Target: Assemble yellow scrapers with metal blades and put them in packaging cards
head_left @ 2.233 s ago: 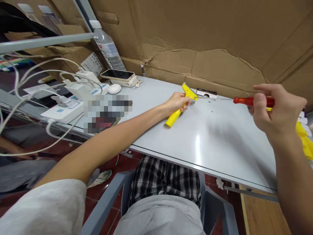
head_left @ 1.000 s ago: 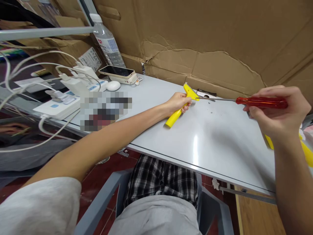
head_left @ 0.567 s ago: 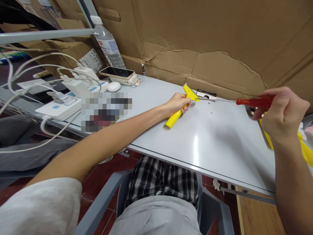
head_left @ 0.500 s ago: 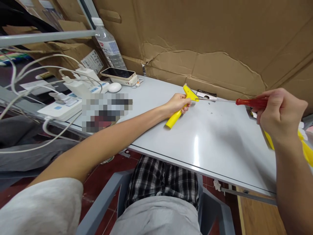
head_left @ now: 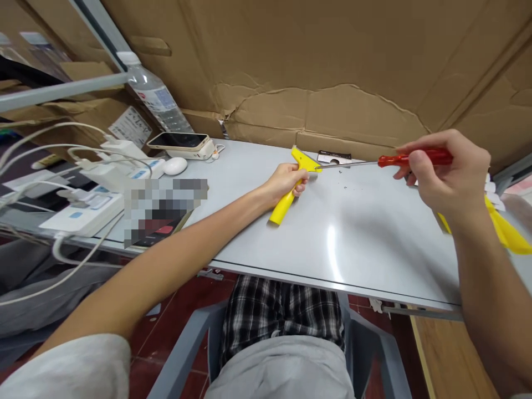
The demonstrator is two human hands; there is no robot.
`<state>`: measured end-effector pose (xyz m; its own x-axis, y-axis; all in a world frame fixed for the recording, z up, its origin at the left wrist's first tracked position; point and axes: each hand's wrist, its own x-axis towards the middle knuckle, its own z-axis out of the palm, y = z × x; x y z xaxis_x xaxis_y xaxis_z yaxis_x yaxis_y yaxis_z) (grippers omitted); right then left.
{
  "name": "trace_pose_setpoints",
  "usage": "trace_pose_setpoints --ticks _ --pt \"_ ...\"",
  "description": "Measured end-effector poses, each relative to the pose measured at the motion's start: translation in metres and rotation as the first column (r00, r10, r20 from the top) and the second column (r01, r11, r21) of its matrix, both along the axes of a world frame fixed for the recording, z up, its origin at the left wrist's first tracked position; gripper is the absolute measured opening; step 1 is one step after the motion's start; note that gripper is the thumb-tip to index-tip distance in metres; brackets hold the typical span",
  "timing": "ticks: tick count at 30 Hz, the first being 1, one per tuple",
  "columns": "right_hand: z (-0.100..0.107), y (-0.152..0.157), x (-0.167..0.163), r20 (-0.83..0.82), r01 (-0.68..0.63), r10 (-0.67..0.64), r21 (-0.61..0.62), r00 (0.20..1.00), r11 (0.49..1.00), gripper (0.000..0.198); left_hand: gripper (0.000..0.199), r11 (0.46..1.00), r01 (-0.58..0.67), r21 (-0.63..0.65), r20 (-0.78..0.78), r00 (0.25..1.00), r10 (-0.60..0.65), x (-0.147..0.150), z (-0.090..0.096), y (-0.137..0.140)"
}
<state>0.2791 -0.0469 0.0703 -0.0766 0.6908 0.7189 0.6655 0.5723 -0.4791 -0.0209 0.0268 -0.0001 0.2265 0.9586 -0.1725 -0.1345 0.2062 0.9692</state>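
My left hand (head_left: 287, 180) is closed round the neck of a yellow T-shaped scraper (head_left: 281, 209), its handle pointing toward the table's front edge. My right hand (head_left: 453, 174) grips a screwdriver (head_left: 393, 160) by its red handle, the thumb lying along the near side and some fingers loosely extended. Its long metal shaft runs leftward, and the tip meets the right end of the scraper's head. Tiny dark pieces (head_left: 344, 187), perhaps screws, lie on the white table (head_left: 266, 249) just right of the head. A small black-and-white packet (head_left: 334, 159) sits behind the shaft.
At the left are a power strip (head_left: 83, 213) with plugs and cables, a white mouse (head_left: 175, 165), a phone (head_left: 178, 141) and a plastic bottle (head_left: 160, 100). Cardboard (head_left: 332, 66) walls the back. More yellow pieces (head_left: 505, 224) lie behind my right forearm.
The view has shifted, so the tabletop things appear further left. My right hand has changed its hold on the screwdriver handle, showing the thumb and more of the handle. The left hand keeps its grip.
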Motion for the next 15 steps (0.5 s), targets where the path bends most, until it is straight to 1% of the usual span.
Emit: trace_pose_setpoints --ticks 1,2,3,4,5,7,8,10,11,12,13,14,15 --pt "0.002 -0.003 0.004 0.073 0.091 -0.092 0.017 0.993 0.996 0.032 0.025 1.000 -0.008 -0.006 0.009 1.000 0.008 0.002 0.000 -0.002" --pt "0.005 -0.006 0.008 0.148 0.172 -0.179 0.060 0.973 0.983 0.034 0.025 1.000 -0.019 -0.016 0.021 1.000 0.019 0.004 0.001 -0.005" --pt "0.008 -0.011 0.012 0.207 0.225 -0.243 0.110 0.948 0.968 0.035 0.024 0.999 -0.019 -0.027 0.038 0.999 0.020 0.007 0.002 -0.008" --pt "0.013 -0.016 0.015 0.247 0.242 -0.274 0.149 0.930 0.959 0.034 0.024 0.999 -0.012 -0.041 0.046 0.999 0.014 0.009 0.002 -0.011" --pt "0.020 -0.022 0.017 0.272 0.228 -0.272 0.183 0.923 0.956 0.032 0.023 0.999 -0.001 -0.049 0.052 0.999 0.004 0.012 0.003 -0.014" --pt "0.035 -0.034 0.018 0.308 0.108 -0.147 0.143 0.940 0.984 0.028 0.022 0.998 0.018 -0.055 0.062 0.998 -0.015 0.016 0.004 -0.019" --pt "0.044 -0.038 0.017 0.344 0.037 -0.082 0.137 0.935 0.990 0.029 0.022 0.998 0.024 -0.057 0.065 0.998 -0.020 0.017 0.004 -0.021" --pt "0.063 -0.040 0.014 0.469 -0.099 0.071 0.035 0.880 0.994 0.029 0.022 0.998 0.022 -0.063 0.066 0.998 -0.018 0.019 0.004 -0.022" --pt "0.071 -0.038 0.012 0.512 -0.156 0.143 -0.019 0.847 0.988 0.027 0.023 0.998 0.018 -0.067 0.065 0.998 -0.014 0.019 0.004 -0.022" --pt "0.079 -0.034 0.010 0.535 -0.179 0.185 -0.063 0.824 0.982 0.027 0.024 0.997 0.011 -0.070 0.063 0.998 -0.006 0.020 0.004 -0.022" --pt "0.085 -0.028 0.009 0.545 -0.172 0.194 -0.092 0.815 0.981 0.032 0.024 0.997 0.001 -0.072 0.062 0.998 0.003 0.020 0.004 -0.021" --pt "0.090 -0.021 0.008 0.530 -0.139 0.183 -0.121 0.828 0.983 0.038 0.025 0.997 -0.009 -0.076 0.059 0.998 0.014 0.020 0.005 -0.021" --pt "0.095 -0.014 0.008 0.485 -0.081 0.133 -0.128 0.864 0.989 0.045 0.026 0.997 -0.020 -0.081 0.054 0.998 0.024 0.020 0.005 -0.020"
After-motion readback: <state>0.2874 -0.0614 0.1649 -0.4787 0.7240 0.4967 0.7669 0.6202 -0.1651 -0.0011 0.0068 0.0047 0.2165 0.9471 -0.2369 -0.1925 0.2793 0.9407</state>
